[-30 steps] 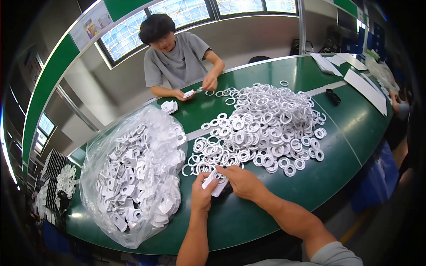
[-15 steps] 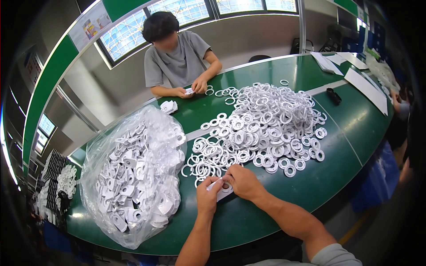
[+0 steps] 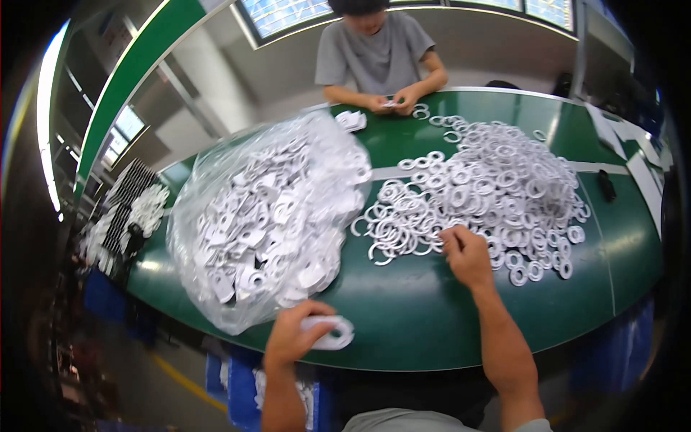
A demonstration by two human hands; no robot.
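My left hand [image 3: 291, 337] grips a flat white plastic plate with a round hole [image 3: 344, 333] by one end, over the table's near edge. A ring of white seems to sit around the hole. My right hand [image 3: 469, 258] is at the front edge of a heap of white plastic rings [image 3: 479, 169], thumb and fingers pinched together. Whether a ring is between those fingertips cannot be made out. To the left, a large clear plastic bag [image 3: 188, 237] lies open, full of white plates with holes [image 3: 252, 236].
Across the green table [image 3: 410, 317], a person in a grey shirt [image 3: 381, 57] handles a small white part. Beside them is a small stack of white plates [image 3: 350, 120]. A black object [image 3: 606, 186] and white sheets [image 3: 644, 187] lie right. Below the near edge, blue bins [image 3: 245, 389] hold white parts.
My hands have parted: the left has taken the plate left toward the bag, and the right has let go of it and reached to the rings. The view has shifted left and down.
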